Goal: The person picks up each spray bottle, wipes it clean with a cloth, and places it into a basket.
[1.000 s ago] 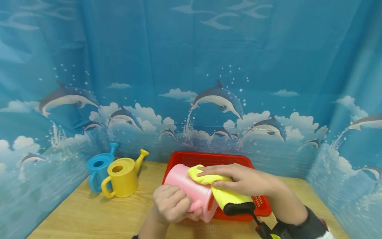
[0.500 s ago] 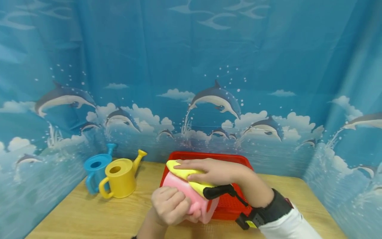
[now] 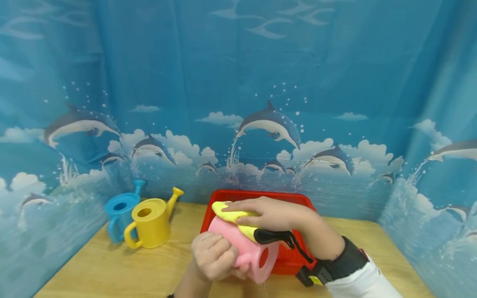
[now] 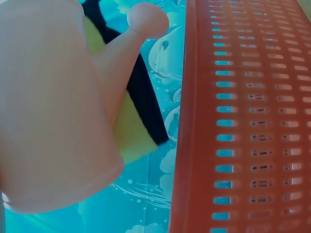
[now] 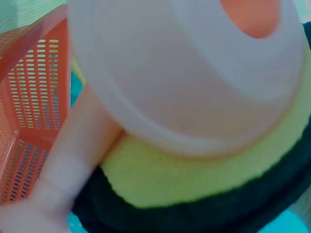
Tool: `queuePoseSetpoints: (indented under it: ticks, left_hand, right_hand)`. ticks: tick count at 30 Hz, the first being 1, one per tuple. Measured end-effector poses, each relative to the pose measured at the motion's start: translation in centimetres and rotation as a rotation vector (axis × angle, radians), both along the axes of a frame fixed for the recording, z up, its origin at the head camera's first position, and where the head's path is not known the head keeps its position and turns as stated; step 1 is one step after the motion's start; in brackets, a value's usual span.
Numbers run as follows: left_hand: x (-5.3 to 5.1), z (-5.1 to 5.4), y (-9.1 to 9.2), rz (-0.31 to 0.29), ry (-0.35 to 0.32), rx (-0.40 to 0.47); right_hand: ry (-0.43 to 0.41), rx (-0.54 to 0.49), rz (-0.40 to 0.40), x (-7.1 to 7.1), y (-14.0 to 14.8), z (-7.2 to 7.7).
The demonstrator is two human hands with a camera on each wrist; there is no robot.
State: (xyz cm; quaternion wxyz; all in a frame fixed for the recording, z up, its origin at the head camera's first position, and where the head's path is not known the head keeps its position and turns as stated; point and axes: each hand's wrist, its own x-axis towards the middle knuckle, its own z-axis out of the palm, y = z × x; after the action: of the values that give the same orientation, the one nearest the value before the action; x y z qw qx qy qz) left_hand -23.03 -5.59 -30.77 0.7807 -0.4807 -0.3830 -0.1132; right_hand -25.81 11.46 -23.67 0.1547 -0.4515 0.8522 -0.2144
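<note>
In the head view, my left hand (image 3: 215,255) holds a pink watering can (image 3: 238,238) tilted above a red basket, with its holed top facing the lower right. My right hand (image 3: 266,213) lies over a yellow cloth with black edging (image 3: 227,213), holding it against the can's upper side. The thumb and fingers are spread across the cloth. From the left wrist, the can's body (image 4: 53,107) and its spout (image 4: 119,73) show, with the cloth (image 4: 133,126) behind them. The right wrist view shows the can's holed end (image 5: 170,73) above the cloth (image 5: 184,179).
A red slotted basket (image 3: 294,196) stands on the wooden table (image 3: 112,275), behind and below the can. On the left are a yellow watering can (image 3: 153,225) and a blue watering can (image 3: 121,207). A dolphin-print curtain (image 3: 335,82) encloses the back and sides.
My right hand has moved left with the cloth, over the pink can's upper side. Lately the can has shifted slightly to the right and turned a little, showing more of its holed top.
</note>
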Motion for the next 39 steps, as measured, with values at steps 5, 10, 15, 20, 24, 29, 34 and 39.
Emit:
queuePoseSetpoints:
  ticks: [5, 10, 15, 20, 24, 29, 34, 39]
  left_hand:
    - [-0.3, -0.1, -0.3, 0.014, -0.016, 0.008]
    - [-0.4, -0.3, -0.4, 0.007, -0.022, 0.018]
    - [-0.4, -0.4, -0.1, -0.009, -0.015, 0.018]
    - [-0.1, -0.4, 0.1, -0.024, -0.041, 0.040]
    - [0.2, -0.1, 0.2, -0.032, -0.041, 0.061]
    - [0.4, 0.0, 0.1, -0.006, -0.033, 0.060]
    - [0.6, 0.0, -0.1, 0.004, -0.029, 0.049]
    - [0.7, 0.2, 0.0, -0.023, 0.009, 0.005]
  right_hand:
    - [0.030, -0.039, -0.008, 0.8, 2.0, 0.0]
    - [0.044, -0.071, -0.040, 1.9, 4.1, -0.2]
    - [0.028, -0.104, -0.032, 3.0, 5.7, -0.5]
    - [-0.029, -0.138, -0.017, 2.3, 5.6, -0.7]
    - [-0.097, -0.165, -0.012, 1.0, 4.5, -1.1]
    - [-0.218, -0.206, 0.037, -0.5, 3.0, -1.5]
    - [-0.417, -0.261, 0.053, -1.7, 1.6, -1.7]
    - [-0.564, -0.285, -0.038, -2.3, 0.6, -2.2]
